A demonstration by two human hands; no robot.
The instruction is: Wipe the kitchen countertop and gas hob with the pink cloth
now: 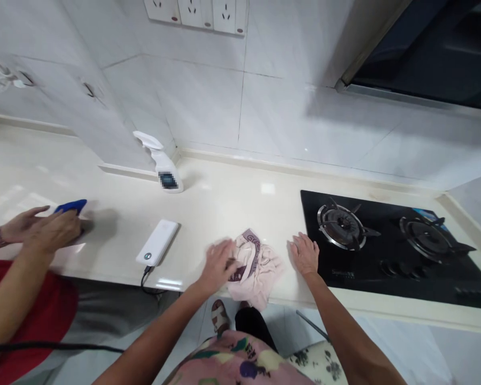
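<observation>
A crumpled pale pink cloth (256,270) with dark printed lettering lies at the front edge of the cream countertop (208,198). My left hand (219,266) is blurred, with its fingers at the cloth's left side. I cannot tell whether it grips the cloth. My right hand (304,254) rests flat and spread on the counter, just right of the cloth and next to a black gas hob (388,251). A white power bank (157,243) with a black cable lies left of my left hand.
A white spray bottle (166,166) stands against the wall. At the left, a co-worker's hands (52,230) are on a blue object (71,207). Wall sockets (196,10) are above, a range hood (425,48) is upper right, and a patterned cushion (316,363) is below.
</observation>
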